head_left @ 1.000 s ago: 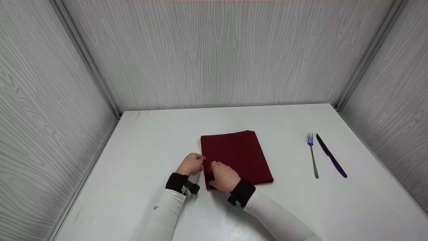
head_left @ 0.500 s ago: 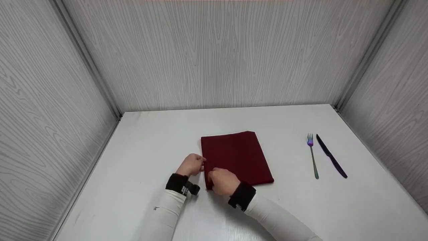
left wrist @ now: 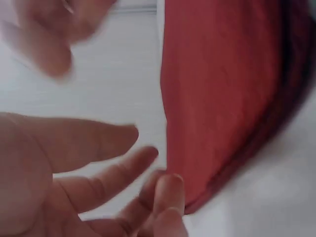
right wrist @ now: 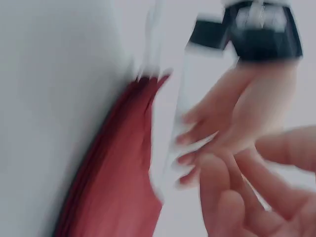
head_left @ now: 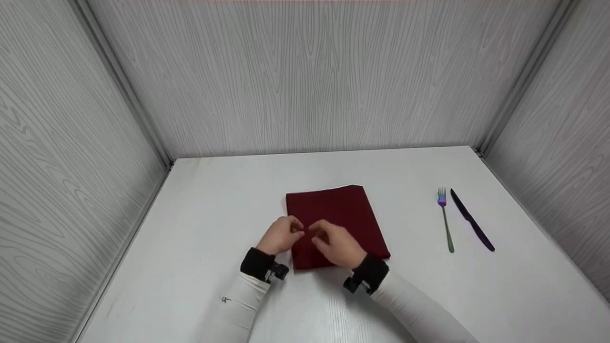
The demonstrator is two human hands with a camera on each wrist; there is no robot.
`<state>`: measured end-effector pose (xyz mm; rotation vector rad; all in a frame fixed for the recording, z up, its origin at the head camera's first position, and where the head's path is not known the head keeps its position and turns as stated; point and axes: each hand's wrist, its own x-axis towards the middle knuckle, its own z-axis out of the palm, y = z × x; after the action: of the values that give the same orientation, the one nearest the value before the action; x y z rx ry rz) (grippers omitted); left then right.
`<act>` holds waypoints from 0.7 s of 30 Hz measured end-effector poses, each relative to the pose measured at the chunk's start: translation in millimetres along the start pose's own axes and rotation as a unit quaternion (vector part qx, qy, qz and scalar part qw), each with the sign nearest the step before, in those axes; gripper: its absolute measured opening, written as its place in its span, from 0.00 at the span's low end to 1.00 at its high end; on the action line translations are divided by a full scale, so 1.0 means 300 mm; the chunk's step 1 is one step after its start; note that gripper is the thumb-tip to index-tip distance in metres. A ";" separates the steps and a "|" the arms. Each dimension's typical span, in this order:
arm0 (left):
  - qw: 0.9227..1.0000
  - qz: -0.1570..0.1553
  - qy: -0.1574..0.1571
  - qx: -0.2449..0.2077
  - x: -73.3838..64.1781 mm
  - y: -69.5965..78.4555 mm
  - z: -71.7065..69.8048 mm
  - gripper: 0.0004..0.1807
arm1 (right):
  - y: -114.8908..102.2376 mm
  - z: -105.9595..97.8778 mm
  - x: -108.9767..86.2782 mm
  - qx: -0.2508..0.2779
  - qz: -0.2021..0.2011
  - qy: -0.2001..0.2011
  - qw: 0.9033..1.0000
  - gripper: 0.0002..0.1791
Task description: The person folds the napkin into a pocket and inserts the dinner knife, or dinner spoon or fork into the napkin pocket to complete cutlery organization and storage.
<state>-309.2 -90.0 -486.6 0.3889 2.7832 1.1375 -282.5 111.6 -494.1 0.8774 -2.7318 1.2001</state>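
Note:
A dark red folded cloth (head_left: 336,207), napkin-like, lies flat in the middle of the white table. Over its left edge hovers my left hand (head_left: 280,236), thumb and fingers bent loosely and apart, with nothing between them. My right hand (head_left: 339,245) is above the cloth's lower part, its thumb and index finger spread and holding nothing. The fingertips of both hands face each other across a small gap. In the left wrist view the left fingers (left wrist: 169,190) appear close to the cloth's corner; contact cannot be told. Layered folds show along the cloth's side (right wrist: 106,143) in the right wrist view.
To the right on the table lie a rainbow-coloured fork (head_left: 445,221) and a dark knife (head_left: 472,220), side by side. Grey wood-grain panels (head_left: 305,81) enclose the table (head_left: 214,200) at the back and both sides.
Both hands have come off the cloth's left edge and lifted. The left hand moved slightly right, the right hand rightward and away from the lower left corner. The cloth stays in place.

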 end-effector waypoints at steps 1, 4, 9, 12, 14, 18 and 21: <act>1.000 0.008 -0.013 0.001 -0.006 0.004 0.005 0.11 | 0.025 -0.016 -0.007 0.014 0.024 0.012 1.000 0.13; 0.998 0.017 -0.055 0.027 -0.026 0.003 0.021 0.15 | 0.113 -0.058 -0.042 0.050 0.097 0.025 0.994 0.16; 0.994 0.015 -0.071 0.077 -0.047 -0.022 0.035 0.20 | 0.241 -0.132 -0.122 0.152 0.206 0.037 0.966 0.19; 0.994 0.018 -0.069 0.087 -0.051 -0.033 0.033 0.21 | 0.290 -0.178 -0.159 0.191 0.244 0.050 0.950 0.21; 0.993 0.020 -0.068 0.089 -0.051 -0.037 0.030 0.21 | 0.309 -0.205 -0.176 0.201 0.258 0.052 0.944 0.22; 0.993 0.020 -0.065 0.098 -0.046 -0.040 0.027 0.23 | 0.322 -0.239 -0.186 0.214 0.275 0.050 0.936 0.23; 0.992 0.032 -0.056 0.112 -0.044 -0.039 0.029 0.27 | 0.317 -0.245 -0.180 0.205 0.275 0.043 0.938 0.22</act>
<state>-297.0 -95.8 -500.9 0.5492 2.8238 0.7866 -299.2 239.9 -519.2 0.0337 -2.7832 1.8911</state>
